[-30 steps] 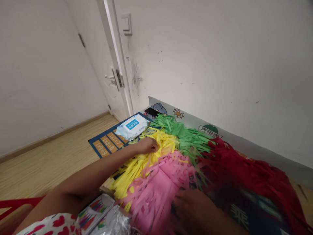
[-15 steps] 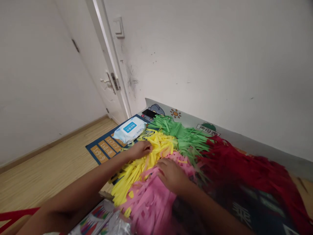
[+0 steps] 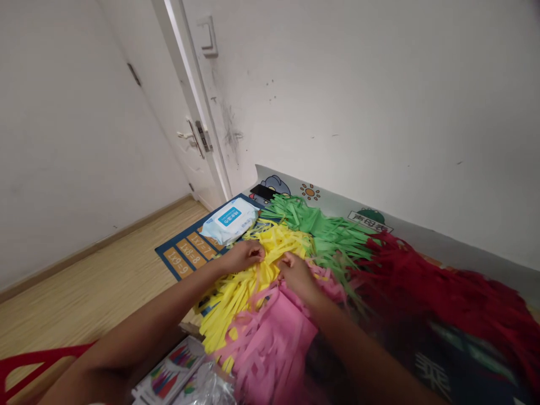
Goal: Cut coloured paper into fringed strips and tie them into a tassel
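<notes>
Pink fringe point(image 3: 280, 329), flat sheet with ragged strips, nearest; yellow fringe point(image 3: 269, 267), thin tangled ribbons, lies under and between left hand point(image 3: 242, 256) and right hand point(image 3: 297, 277), fingers bent, can't tell if gripping strands. Shredded green fringe point(image 3: 323, 225) beyond.

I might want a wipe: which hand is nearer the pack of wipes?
Left. The left hand is just in front of the pack of wipes; the right hand is farther off, to the right.

Prob. home: dr point(image 3: 172, 107), kids' chart point(image 3: 189, 252)
</notes>
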A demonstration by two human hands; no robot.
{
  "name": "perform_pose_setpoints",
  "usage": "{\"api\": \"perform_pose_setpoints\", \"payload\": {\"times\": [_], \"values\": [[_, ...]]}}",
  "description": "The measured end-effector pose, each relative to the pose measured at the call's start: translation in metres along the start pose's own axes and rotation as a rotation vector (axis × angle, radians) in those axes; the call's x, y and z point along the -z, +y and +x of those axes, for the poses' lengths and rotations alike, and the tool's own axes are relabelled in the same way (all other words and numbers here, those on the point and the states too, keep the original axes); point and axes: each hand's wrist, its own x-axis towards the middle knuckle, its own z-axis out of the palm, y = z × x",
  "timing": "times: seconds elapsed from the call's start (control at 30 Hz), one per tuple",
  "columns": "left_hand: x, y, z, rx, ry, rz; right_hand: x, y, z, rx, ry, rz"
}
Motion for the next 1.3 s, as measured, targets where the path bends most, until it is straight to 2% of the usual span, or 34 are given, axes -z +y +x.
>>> {"api": "perform_pose_setpoints", "payload": {"times": [0.1,0.3,0.47,0.63,0.87,1.0,1.13,1.2,1.3], "values": [[-0.003,0.006,0.001,-0.004,0.007,0.043,0.000,0.001,0.004,-0.069,0.035,0.169],[-0.014,0.034,0.013,0.077,0.153,0.155,0.006,0.000,0.006,-0.109,0.055,0.385],[-0.023,0.052,0.027,0.209,0.233,0.273,0.007,-0.001,0.004,-0.149,0.064,0.424],[-0.027,0.057,0.037,0.274,0.241,0.337,0.006,-0.003,0.002,-0.151,0.045,0.391],[-0.025,0.057,0.038,0.300,0.239,0.306,0.008,-0.005,0.003,-0.111,0.059,0.175],[-0.017,0.051,0.036,0.331,0.257,0.227,0.015,-0.018,-0.013,0.029,0.129,-0.070],[-0.005,0.042,0.034,0.356,0.247,0.133,0.017,-0.030,-0.026,0.259,0.030,-0.360],[0.001,0.038,0.033,0.375,0.245,0.115,0.017,-0.032,-0.028,0.283,-0.013,-0.439],[0.007,0.035,0.030,0.407,0.244,0.097,0.017,-0.035,-0.027,0.279,0.009,-0.478]]}}
